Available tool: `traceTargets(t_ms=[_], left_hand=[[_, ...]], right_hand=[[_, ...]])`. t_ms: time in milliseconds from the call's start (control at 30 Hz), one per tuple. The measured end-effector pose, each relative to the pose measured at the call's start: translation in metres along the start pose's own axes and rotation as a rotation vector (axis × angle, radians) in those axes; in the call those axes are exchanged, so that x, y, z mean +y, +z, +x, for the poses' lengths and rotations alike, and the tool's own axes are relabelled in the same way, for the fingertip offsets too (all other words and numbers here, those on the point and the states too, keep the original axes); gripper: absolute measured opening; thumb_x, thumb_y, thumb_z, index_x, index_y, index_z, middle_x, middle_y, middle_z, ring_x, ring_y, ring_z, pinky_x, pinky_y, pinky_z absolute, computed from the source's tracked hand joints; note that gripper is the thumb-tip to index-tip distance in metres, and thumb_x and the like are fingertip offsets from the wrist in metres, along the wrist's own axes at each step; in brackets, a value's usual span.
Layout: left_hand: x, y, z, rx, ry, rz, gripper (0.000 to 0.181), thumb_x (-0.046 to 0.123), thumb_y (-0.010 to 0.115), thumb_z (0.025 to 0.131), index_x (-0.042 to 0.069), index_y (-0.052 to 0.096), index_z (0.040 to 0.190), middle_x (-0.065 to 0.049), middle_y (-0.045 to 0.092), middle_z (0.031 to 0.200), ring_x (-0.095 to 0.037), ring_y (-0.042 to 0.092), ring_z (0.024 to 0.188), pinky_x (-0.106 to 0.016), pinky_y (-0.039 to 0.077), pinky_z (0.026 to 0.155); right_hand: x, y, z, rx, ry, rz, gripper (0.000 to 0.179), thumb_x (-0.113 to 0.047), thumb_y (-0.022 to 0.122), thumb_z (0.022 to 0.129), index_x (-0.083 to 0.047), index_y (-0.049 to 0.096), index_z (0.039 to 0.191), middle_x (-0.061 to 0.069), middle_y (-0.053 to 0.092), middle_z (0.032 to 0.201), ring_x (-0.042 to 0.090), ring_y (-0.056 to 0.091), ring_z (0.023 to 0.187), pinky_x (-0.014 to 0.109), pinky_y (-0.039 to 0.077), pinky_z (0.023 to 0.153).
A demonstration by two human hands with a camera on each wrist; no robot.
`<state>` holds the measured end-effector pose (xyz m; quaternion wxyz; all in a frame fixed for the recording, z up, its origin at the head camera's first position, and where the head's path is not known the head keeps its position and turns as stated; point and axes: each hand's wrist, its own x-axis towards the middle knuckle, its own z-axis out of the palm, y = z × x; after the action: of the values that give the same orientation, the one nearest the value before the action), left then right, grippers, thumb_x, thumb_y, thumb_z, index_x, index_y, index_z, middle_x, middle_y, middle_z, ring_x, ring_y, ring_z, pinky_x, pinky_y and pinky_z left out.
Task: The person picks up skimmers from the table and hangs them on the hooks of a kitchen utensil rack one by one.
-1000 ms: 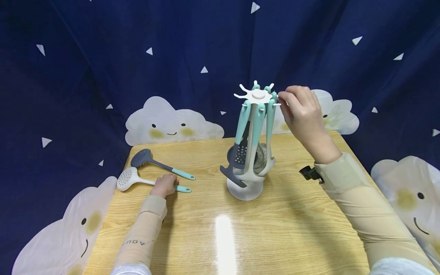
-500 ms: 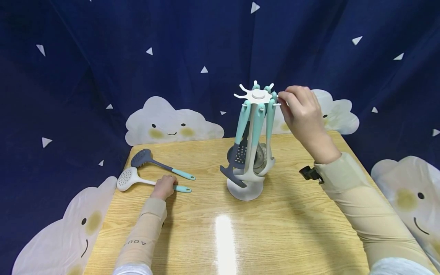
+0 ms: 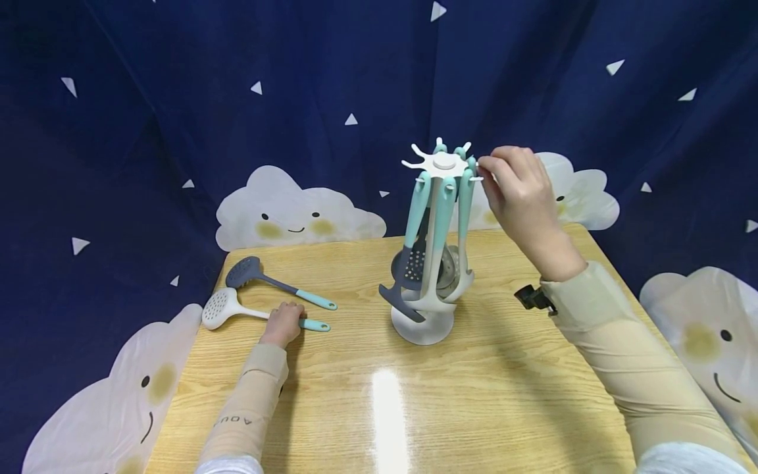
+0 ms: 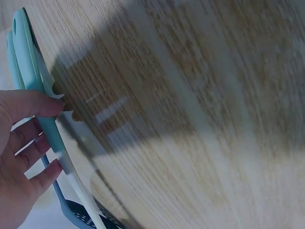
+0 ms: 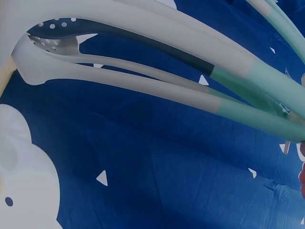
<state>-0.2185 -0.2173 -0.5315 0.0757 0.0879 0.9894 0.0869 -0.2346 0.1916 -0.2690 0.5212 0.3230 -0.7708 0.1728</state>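
My left hand (image 3: pixel 284 322) is at the left of the table, thumb and fingers round the teal handle of a white skimmer (image 3: pixel 218 308). In the left wrist view the thumb crosses that handle (image 4: pixel 52 133). Raised at the right, my right hand (image 3: pixel 518 187) pinches a hook at the edge of a white utensil rack (image 3: pixel 422 332); its fingertips partly hide the hook. Teal-handled utensils hang from the rack, among them a dark one (image 3: pixel 403 296) and a pale one (image 3: pixel 432 303). The right wrist view shows pale utensil shafts (image 5: pixel 157 88), with fingertips only at the right edge.
A dark perforated utensil (image 3: pixel 243 271) with a teal handle lies just behind the white skimmer. On the rack's left side, some hooks (image 3: pixel 412 164) carry nothing. A blue curtain with clouds hangs behind the wooden table (image 3: pixel 474 395).
My left hand has shifted very slightly on the skimmer's handle. The right hand, the rack and the lying utensils stay where they were.
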Motion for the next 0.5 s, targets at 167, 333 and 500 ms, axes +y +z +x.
traceTargets(t_ms=[167, 333, 500], left_hand=[[-0.001, 0.000, 0.000, -0.002, 0.001, -0.011, 0.018, -0.006, 0.064, 0.076, 0.008, 0.064, 0.087, -0.007, 0.058, 0.085, -0.030, 0.052, 0.087, -0.047, 0.043, 0.078], [-0.003, -0.005, 0.001, 0.032, 0.031, -0.012, 0.020, -0.006, 0.067, 0.073, 0.007, 0.066, 0.089, -0.010, 0.061, 0.088, -0.031, 0.054, 0.088, -0.046, 0.045, 0.076], [0.001, -0.017, 0.003, 0.093, 0.085, -0.019, 0.019, -0.006, 0.071, 0.068, 0.006, 0.067, 0.083, -0.010, 0.065, 0.085, -0.030, 0.059, 0.081, -0.042, 0.049, 0.068]], right_hand=[[0.000, 0.001, 0.000, -0.001, 0.000, 0.002, 0.008, 0.002, 0.057, 0.086, 0.007, 0.059, 0.092, 0.020, 0.056, 0.089, 0.035, 0.050, 0.078, 0.041, 0.041, 0.067], [0.000, 0.000, 0.000, 0.003, 0.001, -0.001, 0.008, 0.002, 0.057, 0.086, 0.008, 0.059, 0.092, 0.020, 0.055, 0.088, 0.035, 0.049, 0.077, 0.041, 0.040, 0.066], [0.000, 0.000, 0.000, 0.007, 0.005, -0.002, 0.009, 0.002, 0.057, 0.086, 0.008, 0.059, 0.092, 0.020, 0.055, 0.088, 0.035, 0.049, 0.077, 0.041, 0.040, 0.065]])
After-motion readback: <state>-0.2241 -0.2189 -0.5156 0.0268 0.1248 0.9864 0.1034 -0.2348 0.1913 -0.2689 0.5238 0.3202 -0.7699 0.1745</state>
